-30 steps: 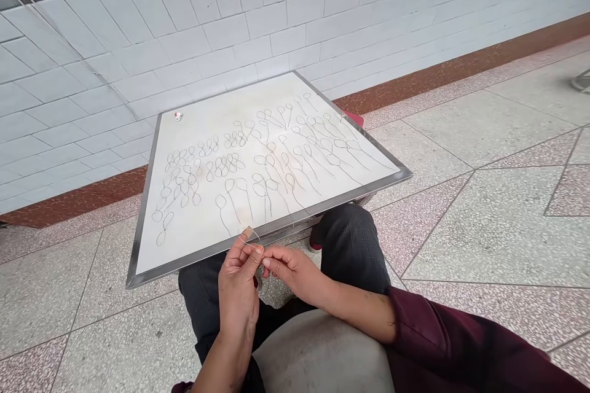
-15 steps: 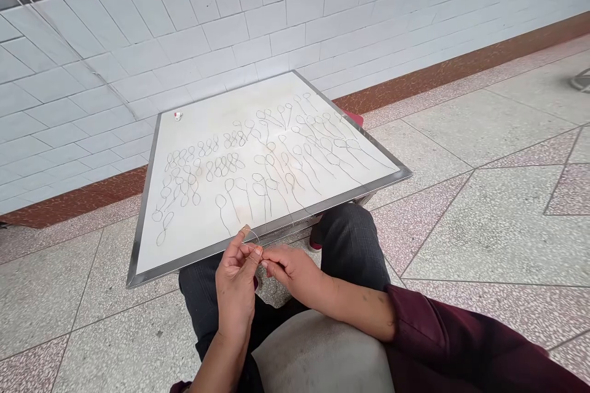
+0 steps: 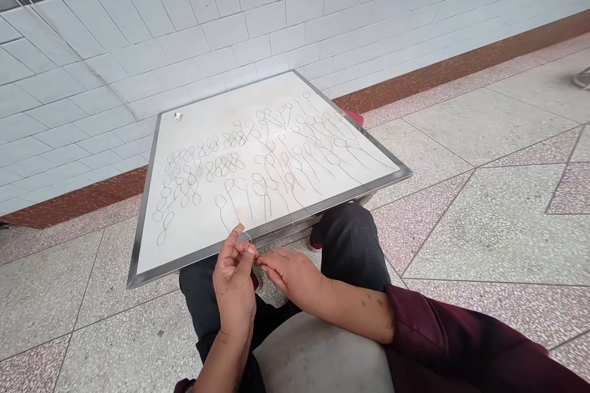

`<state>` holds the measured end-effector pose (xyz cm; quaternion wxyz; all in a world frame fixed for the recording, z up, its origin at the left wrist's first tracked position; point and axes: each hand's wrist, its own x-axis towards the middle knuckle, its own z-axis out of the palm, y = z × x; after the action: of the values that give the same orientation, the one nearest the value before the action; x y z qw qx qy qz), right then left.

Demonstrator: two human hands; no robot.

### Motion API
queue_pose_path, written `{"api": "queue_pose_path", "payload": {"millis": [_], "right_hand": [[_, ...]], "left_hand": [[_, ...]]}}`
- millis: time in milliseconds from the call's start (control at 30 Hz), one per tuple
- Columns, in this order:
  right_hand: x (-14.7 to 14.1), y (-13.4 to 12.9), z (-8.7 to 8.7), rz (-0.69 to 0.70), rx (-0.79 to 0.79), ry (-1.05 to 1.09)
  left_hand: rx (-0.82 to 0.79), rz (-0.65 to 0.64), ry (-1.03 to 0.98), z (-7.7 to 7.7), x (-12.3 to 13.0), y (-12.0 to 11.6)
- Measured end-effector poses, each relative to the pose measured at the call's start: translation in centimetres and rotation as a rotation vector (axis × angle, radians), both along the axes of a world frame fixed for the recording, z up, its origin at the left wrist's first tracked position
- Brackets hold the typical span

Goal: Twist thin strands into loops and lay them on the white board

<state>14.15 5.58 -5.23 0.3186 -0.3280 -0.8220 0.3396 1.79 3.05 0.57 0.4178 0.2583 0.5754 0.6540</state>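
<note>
A thin wire (image 3: 249, 236), bent into a loop, is pinched between the thumb and fingers of my left hand (image 3: 235, 285). A finger of that hand with a tan wrapping on its tip stands against the loop. Close on the right, my right hand (image 3: 291, 270) is closed on the wire near where the loop ends; its fingertips partly hide the wire. Both hands are over my lap at the near edge of the white board (image 3: 203, 252). Many thin wire loops with tails (image 3: 221, 201) lie on the board, and figure-eight wire pieces (image 3: 165, 230) lie toward its left.
A small white and red object (image 3: 178, 116) sits at the board's far left corner. The board's grey metal rim (image 3: 175, 267) reaches over my knees. Behind it stands a white tiled wall (image 3: 258, 31). Something red (image 3: 354, 117) shows past the right edge.
Both hands have shifted slightly left, with the wire loop still held between them. The wire pieces on the board lie as before.
</note>
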Motion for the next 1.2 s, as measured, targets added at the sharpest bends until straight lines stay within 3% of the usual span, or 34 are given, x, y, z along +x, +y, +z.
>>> {"api": "queue_pose_path", "payload": {"millis": [533,767,967,1200], "right_hand": [[0.0,-0.6,0.0,-0.004,0.085,-0.013],[0.1,-0.7,0.2,0.065,0.148,-0.170],[0.5,-0.5,-0.3,0.055,0.157,-0.067],[0.7,-0.8,-0.5,0.079,0.121,-0.117]], "left_hand": [[0.086,0.070,-0.062,1.1,-0.4,0.6],[0.103,0.052,-0.094,0.8,-0.9,0.6],[0.089,0.055,-0.081,0.9,-0.9,0.7],[0.100,0.057,-0.109,0.8,-1.3,0.8]]}}
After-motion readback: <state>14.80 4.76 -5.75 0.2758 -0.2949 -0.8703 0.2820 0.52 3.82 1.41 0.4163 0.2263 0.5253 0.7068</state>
